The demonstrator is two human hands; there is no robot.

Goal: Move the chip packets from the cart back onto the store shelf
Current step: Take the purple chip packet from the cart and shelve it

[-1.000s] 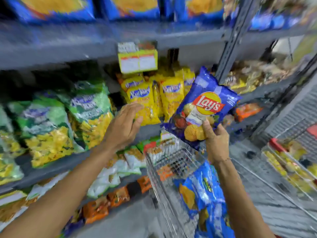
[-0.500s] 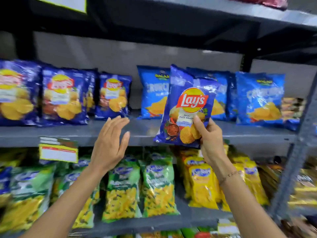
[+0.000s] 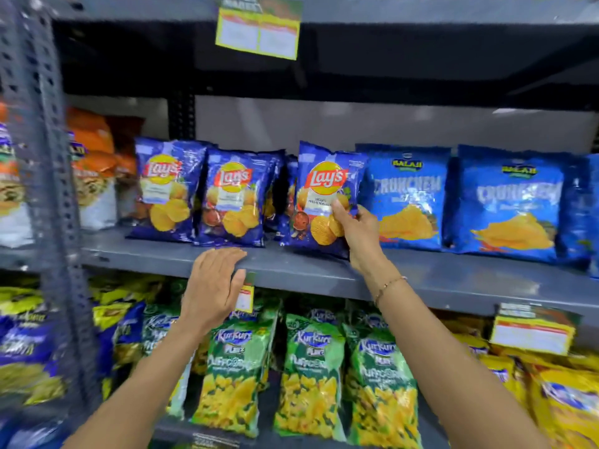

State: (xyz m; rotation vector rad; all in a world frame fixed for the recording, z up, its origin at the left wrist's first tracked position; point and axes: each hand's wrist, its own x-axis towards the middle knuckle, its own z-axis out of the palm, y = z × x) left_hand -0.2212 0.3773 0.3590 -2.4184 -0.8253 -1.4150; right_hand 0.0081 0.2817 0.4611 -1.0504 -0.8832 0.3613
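Note:
My right hand (image 3: 359, 233) grips a dark blue Lay's chip packet (image 3: 324, 192) by its lower right corner. The packet stands upright on the grey store shelf (image 3: 324, 270), to the right of two matching Lay's packets (image 3: 233, 199) in the same row. My left hand (image 3: 214, 286) is open, fingers spread, and hovers at the shelf's front edge below that row, holding nothing. The cart is out of view.
Light blue Crunchem packets (image 3: 405, 196) stand right of the held packet. Orange packets (image 3: 94, 163) are at the far left behind a perforated grey upright (image 3: 48, 189). Green Kurkure bags (image 3: 311, 374) and yellow bags fill the shelf below. Yellow price tags (image 3: 259, 30) hang from shelf edges.
The view rose from the cart and lower shelf to the Lay's shelf. My right hand carried the packet up and left into the Lay's row. My left hand moved toward the shelf edge.

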